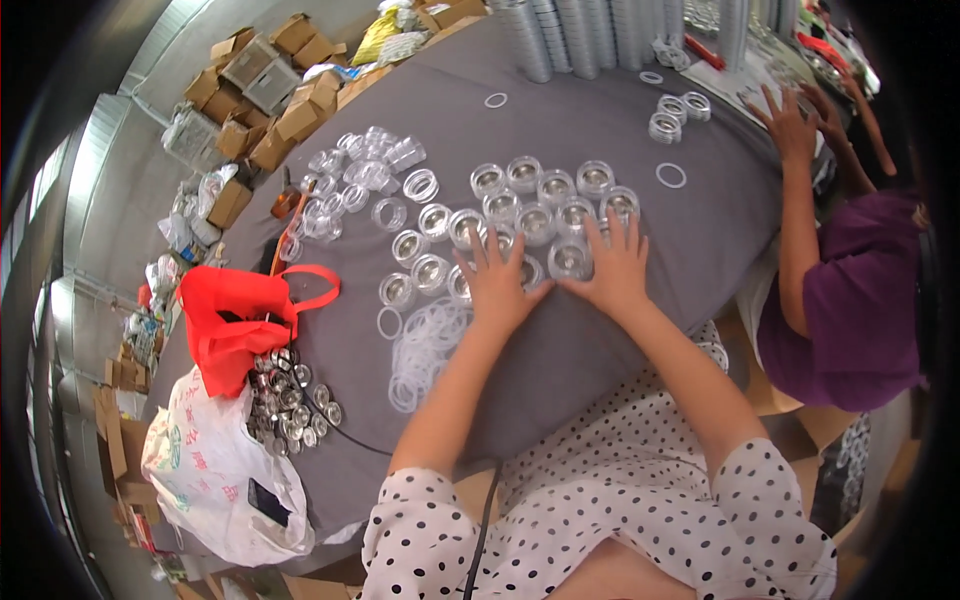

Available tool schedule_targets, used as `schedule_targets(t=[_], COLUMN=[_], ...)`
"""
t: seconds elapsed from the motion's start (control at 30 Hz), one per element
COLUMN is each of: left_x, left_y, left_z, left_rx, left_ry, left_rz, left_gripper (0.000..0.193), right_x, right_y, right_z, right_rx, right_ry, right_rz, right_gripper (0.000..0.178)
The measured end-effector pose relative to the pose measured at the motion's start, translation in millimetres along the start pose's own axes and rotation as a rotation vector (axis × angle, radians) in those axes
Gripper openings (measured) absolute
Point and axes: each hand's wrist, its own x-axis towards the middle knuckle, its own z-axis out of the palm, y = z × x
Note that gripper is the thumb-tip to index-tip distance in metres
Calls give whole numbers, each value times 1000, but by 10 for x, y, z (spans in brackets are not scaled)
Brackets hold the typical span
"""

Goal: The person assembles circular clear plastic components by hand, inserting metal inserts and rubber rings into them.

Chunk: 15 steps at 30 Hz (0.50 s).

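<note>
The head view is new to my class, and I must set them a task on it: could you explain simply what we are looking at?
There is no machine here: a person works with two bare hands. A wide fisheye camera worn on the head looks down, so straight edges bend near the rim. The left hand and right hand are open, fingers spread, at the near edge of a group of clear round cases with silvery centres. Neither seems to grip anything; exact fingertip contact is hard to tell. On the grey-covered table also lie white rings, loose clear pieces, small silvery parts and a red bag. At the right sits another person in a purple top.
</note>
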Motion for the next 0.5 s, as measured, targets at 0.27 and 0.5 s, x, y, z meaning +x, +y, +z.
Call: schedule_targets(t=[0.27, 0.5], left_x=[-294, -190], left_y=[-978, -946], left_z=[-428, -271], left_rx=[45, 14], left_ry=[-92, -292], left_rz=[-445, -469], left_gripper=[107, 117], right_x=[90, 119], right_y=[71, 64], right_z=[173, 141], right_rx=[72, 97], right_ry=[6, 5], right_rz=[16, 9], right_gripper=[94, 93])
